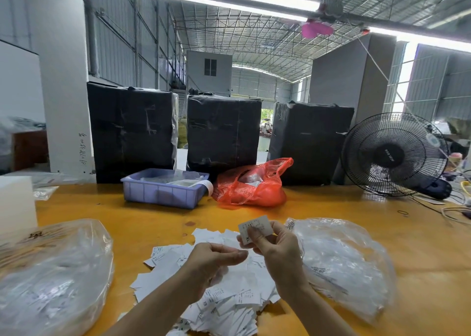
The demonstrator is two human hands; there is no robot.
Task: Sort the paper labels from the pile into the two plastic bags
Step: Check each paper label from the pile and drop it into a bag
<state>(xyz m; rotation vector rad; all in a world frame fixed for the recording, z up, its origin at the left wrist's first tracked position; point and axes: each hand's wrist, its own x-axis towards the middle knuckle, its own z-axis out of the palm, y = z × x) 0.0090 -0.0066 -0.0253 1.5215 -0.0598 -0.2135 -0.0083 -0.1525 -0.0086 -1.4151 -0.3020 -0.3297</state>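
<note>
On the orange wooden table (344, 203) a pile of paper labels (224, 297) lies between two clear plastic bags (51, 279) (346, 264). The right hand (275, 249) pinches one label marked XL (254, 230); the left hand (214, 259) hovers loosely curled, holding nothing. Behind stand a blue tray (163, 190), a red bag (252, 183), black-wrapped boxes (132, 129) and a fan (395, 155), in a metal-roofed hall.

Matt paper labels (204, 292), glossy plastic bags (351, 264), smooth table (158, 223).

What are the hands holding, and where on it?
The right hand pinches a paper label marked XL at its lower edge, thumb on the front. The left hand holds nothing.
</note>
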